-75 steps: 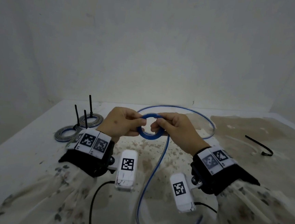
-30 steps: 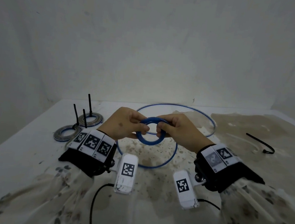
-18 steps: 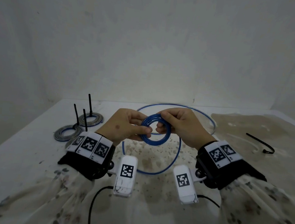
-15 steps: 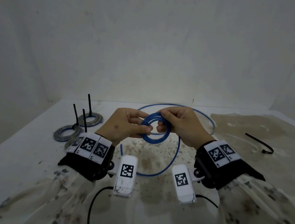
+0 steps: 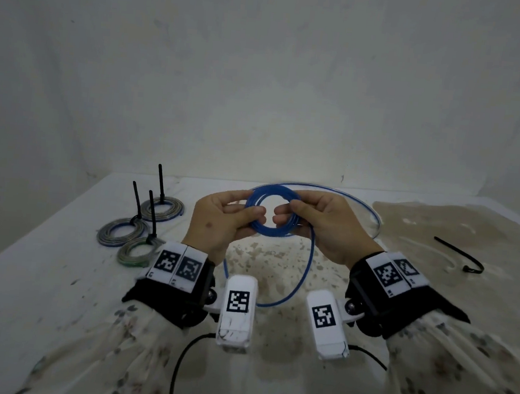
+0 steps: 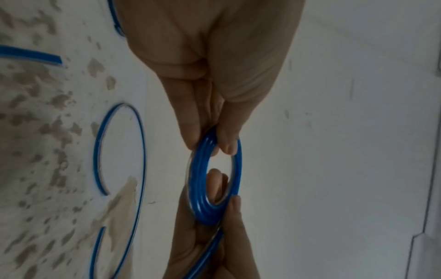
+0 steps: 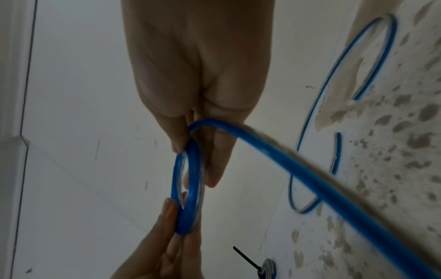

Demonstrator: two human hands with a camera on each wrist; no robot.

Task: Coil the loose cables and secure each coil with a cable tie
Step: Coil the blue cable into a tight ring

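A small blue cable coil (image 5: 269, 229) is held up over the table between both hands. My left hand (image 5: 252, 216) pinches its left side with thumb and fingers, seen close in the left wrist view on the blue cable coil (image 6: 200, 190). My right hand (image 5: 286, 213) pinches its right side, where the loose blue cable (image 5: 306, 270) leaves the coil and hangs down to the table. The right wrist view shows the same strand, the loose blue cable (image 7: 310, 173), running out from under my right fingers. A spare black cable tie (image 5: 461, 257) lies at the right.
Three grey coils, each bound with an upright black tie, lie at the left: the far coil (image 5: 161, 210), the middle coil (image 5: 120, 231) and the near coil (image 5: 136, 250). A wide loop of the blue cable (image 5: 373, 213) rests on the stained table (image 5: 57, 273) behind my hands.
The trailing blue cable has been drawn in from the near edge and wound on, so the coil is thicker. Both hands have risen slightly and shifted their pinch on the coil.
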